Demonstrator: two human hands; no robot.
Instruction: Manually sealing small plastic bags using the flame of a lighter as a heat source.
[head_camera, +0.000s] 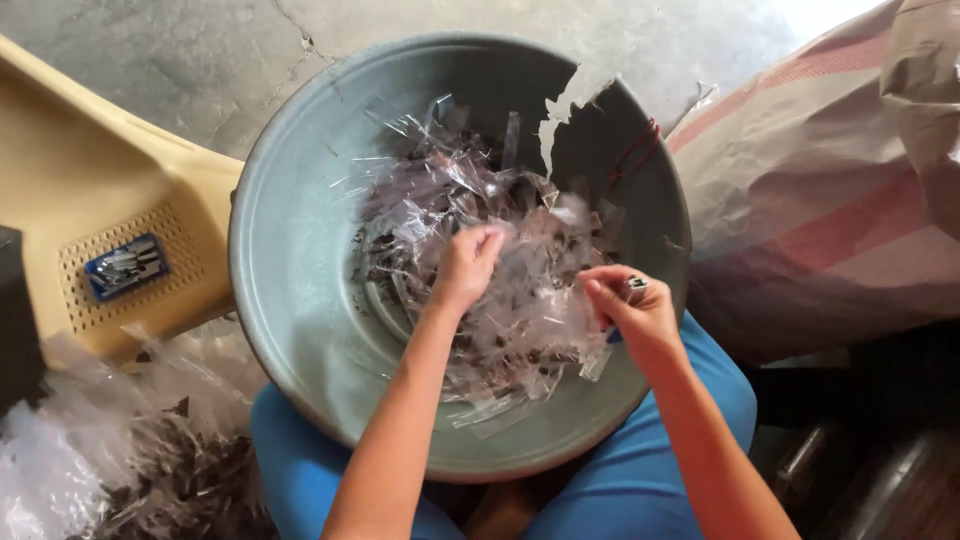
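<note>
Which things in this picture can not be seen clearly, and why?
- Head view: small metal object in the right hand, mostly covered by fingers.
- Dark bits under the clear plastic pieces in the basin: too small, veiled.
- Left hand fingertips: buried in plastic.
- Striped sack: cut by frame edge.

Basin (290, 300): resting on the lap, at centre, over the knees (300, 450).
Wrappers (470, 200): heaped inside the basin, toward its far and right side.
Hands: left (465, 265) and right (635, 315) both in the heap, right nearer the basin's right rim.
Stool (90, 190): left of the basin, a small packet (125, 266) lying on its seat.
Second heap (120, 450): on the floor, near left, below the stool.
Sack (820, 190): right of the basin, touching its rim.
</note>
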